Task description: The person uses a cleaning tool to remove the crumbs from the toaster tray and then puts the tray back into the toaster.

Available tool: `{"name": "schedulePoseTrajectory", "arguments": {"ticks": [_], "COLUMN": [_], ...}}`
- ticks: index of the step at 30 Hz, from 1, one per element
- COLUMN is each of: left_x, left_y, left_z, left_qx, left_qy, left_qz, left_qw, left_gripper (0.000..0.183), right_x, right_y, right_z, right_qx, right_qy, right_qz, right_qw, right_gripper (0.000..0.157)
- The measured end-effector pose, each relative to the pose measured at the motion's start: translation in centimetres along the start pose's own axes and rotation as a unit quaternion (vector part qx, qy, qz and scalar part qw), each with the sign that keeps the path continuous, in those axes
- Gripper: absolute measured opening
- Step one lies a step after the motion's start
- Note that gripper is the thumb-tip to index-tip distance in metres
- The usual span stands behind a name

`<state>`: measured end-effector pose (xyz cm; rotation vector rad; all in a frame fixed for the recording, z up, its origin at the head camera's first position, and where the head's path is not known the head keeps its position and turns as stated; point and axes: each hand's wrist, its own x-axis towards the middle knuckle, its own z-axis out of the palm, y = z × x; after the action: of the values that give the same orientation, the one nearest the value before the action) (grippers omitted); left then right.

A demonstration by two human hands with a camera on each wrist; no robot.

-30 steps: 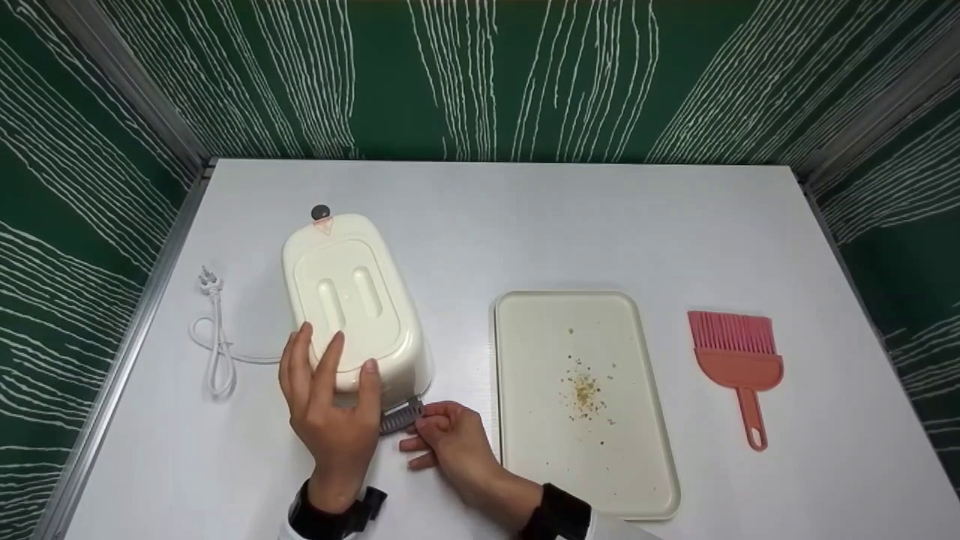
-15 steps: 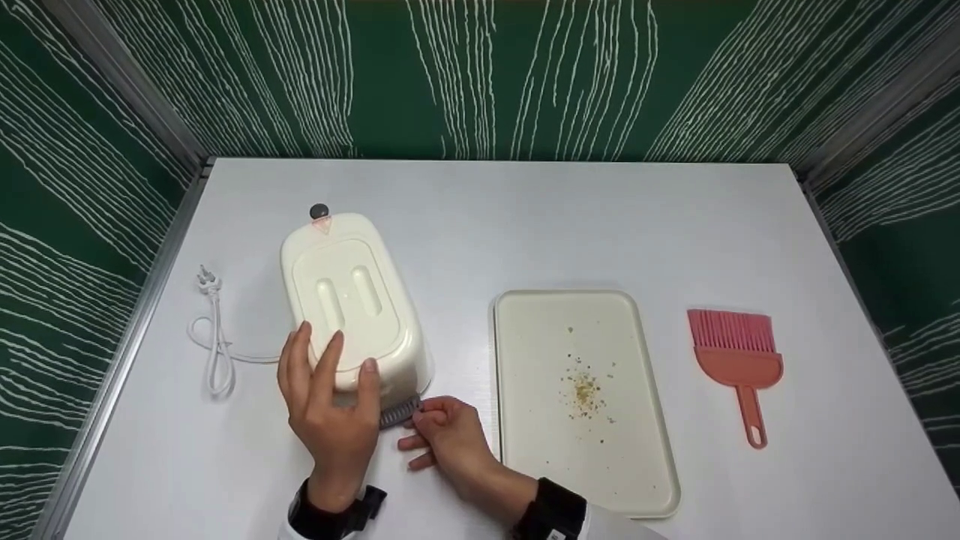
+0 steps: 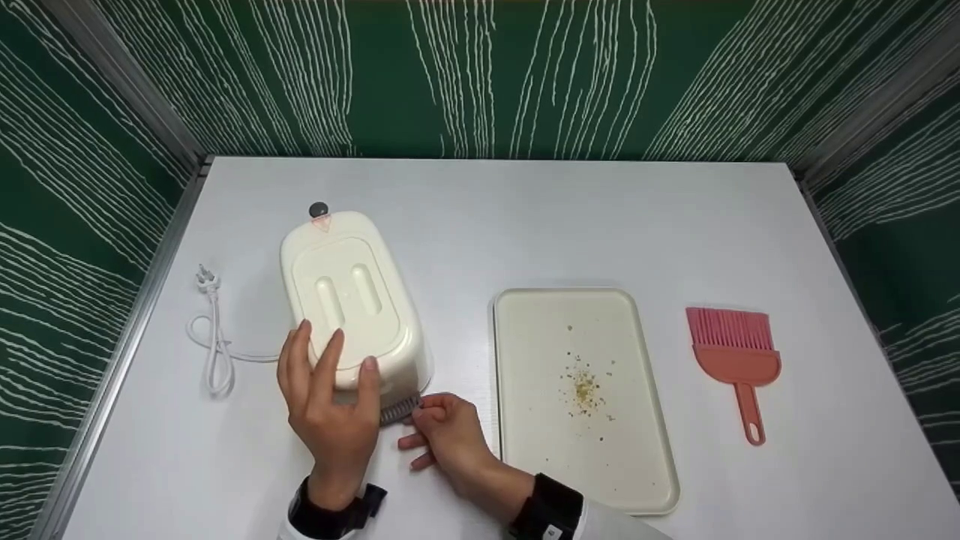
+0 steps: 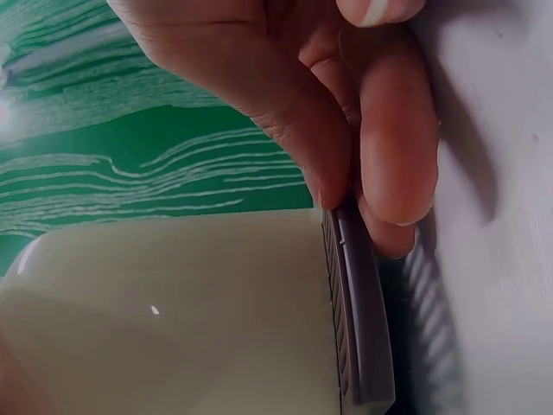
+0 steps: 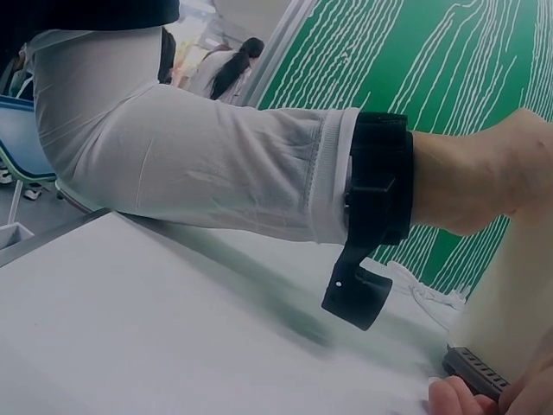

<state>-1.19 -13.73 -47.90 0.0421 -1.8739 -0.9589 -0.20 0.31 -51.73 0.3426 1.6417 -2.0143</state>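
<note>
A cream toaster with a closed lid stands on the left of the table, a dark round knob at its far end. My left hand rests on the lid's near end, fingers spread and fairly straight, thumb at the near edge. At the toaster's base, my right hand pinches the right end of a dark grey ribbed crumb tray between thumb and forefinger. In the left wrist view the crumb tray lies flush along the toaster's bottom edge, low over the table. The other right fingers are loosely bent.
A pale rectangular tray with crumbs in its middle lies right of the toaster. Farther right is a dustpan-like coral brush with pink bristles. The white cord with its plug lies left of the toaster. Green walls enclose the table.
The crumb tray has moved in toward the toaster's base, with my right hand following it slightly forward. My left hand keeps its place on the lid.
</note>
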Motion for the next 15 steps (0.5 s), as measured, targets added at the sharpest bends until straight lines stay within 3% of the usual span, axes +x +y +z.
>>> {"name": "schedulePoseTrajectory", "arguments": {"ticks": [15], "left_x": [0.30], "left_y": [-0.08], "left_z": [-0.22], "left_qx": [0.021], "left_qy": [-0.002], "left_qz": [0.022], "left_qw": [0.9995], "left_gripper": [0.039], "right_x": [-0.09], "right_y": [-0.31], "right_z": [0.29], "right_qx": [0.000], "right_qy": [-0.001], "right_qz": [0.007], "right_qw": [1.000], "right_gripper": [0.011]}}
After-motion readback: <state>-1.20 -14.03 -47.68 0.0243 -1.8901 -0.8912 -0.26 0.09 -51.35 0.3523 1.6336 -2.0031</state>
